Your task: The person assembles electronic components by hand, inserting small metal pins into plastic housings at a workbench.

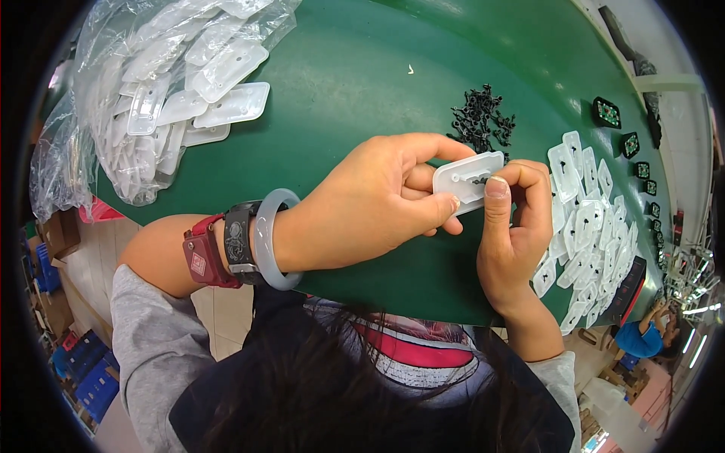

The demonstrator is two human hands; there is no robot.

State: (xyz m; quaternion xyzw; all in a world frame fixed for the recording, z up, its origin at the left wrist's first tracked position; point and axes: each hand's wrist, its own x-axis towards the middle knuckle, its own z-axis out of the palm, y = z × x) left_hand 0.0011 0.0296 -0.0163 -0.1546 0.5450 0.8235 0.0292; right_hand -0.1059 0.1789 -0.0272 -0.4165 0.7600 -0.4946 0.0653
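Between my two hands is a translucent white plastic cover (453, 180), shaped like a shallow rounded shell. My left hand (393, 189) grips its left end, thumb on the near edge and fingers behind. A small black plastic part (480, 180) sits inside the cover near its right end. My right hand (513, 226) is closed there, thumb and forefinger pinched at that part. Its other fingers are curled and partly hidden. Just beyond the cover lies a pile of small black plastic parts (482, 117) on the green table (340, 90).
At the left, a clear plastic bag (98, 90) spills many white covers (234, 104). On the right spreads a heap of covers with black parts in them (585, 226). Small circuit boards in black frames (606, 112) line the far right edge. Another person (642, 338) sits at lower right.
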